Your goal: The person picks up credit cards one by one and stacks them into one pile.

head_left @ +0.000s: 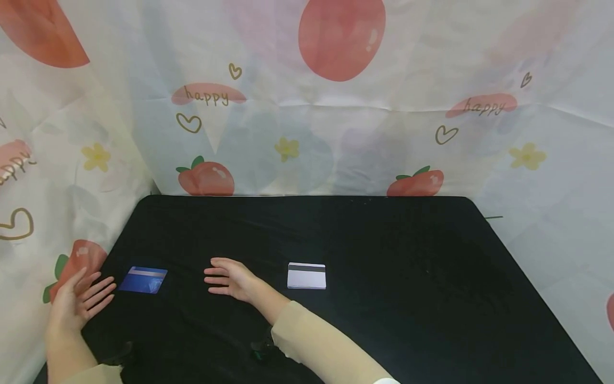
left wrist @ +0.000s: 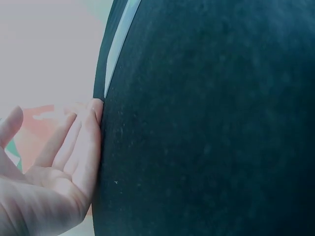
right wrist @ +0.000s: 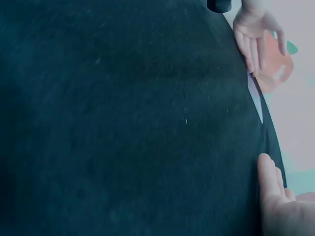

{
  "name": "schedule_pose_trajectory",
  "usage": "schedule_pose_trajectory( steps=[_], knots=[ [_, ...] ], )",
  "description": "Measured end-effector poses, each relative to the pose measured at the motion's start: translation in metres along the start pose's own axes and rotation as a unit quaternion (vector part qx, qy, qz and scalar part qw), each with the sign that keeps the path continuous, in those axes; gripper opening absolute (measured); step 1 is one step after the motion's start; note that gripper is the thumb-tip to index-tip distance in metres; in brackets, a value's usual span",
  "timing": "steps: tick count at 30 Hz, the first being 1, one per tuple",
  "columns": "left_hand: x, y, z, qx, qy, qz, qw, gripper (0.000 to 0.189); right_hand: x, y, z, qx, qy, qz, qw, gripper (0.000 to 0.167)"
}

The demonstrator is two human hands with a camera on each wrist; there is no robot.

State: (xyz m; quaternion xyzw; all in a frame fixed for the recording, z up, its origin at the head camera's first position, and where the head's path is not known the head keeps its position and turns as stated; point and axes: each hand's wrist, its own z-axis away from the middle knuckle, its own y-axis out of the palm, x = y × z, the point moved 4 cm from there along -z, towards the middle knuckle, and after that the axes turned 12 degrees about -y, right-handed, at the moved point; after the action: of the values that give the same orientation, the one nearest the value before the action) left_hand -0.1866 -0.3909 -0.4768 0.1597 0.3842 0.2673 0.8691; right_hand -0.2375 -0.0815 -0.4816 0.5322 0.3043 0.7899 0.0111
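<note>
A blue card (head_left: 144, 280) with a pale stripe lies flat on the black table, just right of my left hand's fingertips. My left hand (head_left: 79, 301) holds nothing, its fingers extended and spread, at the table's left edge. Between the two cards is my right hand (head_left: 232, 278), fingers straight and pointing left, with nothing in it. Behind its wrist, to the right, sits a white card (head_left: 307, 277) with a dark stripe along its far side. In the right wrist view, a thin pale sliver of a card (right wrist: 255, 98) shows close to the left hand's fingertips.
Both cards lie on a black-covered table (head_left: 408, 277) with rounded far corners. A white curtain (head_left: 336, 144) printed with fruit, hearts and flowers hangs behind it and along both sides. Small dark objects (head_left: 263, 348) show beside the right and left wrists.
</note>
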Motion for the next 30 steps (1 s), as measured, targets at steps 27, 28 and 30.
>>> schedule_pose_trajectory(
  steps=[27, 28, 30],
  knots=[
    [-0.003, -0.002, -0.007, 0.147, -0.062, -0.004, 0.9872, 0.047, -0.029, 0.032, -0.014, 0.048, 0.037, -0.082, 0.9948, 0.055],
    [-0.002, -0.002, -0.007, 0.148, -0.065, -0.005, 0.9868, 0.047, -0.029, 0.033, -0.014, 0.049, 0.038, -0.082, 0.9947, 0.055],
    [-0.001, -0.002, -0.007, 0.154, -0.069, -0.004, 0.9856, 0.048, -0.030, 0.033, -0.014, 0.052, 0.040, -0.082, 0.9945, 0.056]
  ],
)
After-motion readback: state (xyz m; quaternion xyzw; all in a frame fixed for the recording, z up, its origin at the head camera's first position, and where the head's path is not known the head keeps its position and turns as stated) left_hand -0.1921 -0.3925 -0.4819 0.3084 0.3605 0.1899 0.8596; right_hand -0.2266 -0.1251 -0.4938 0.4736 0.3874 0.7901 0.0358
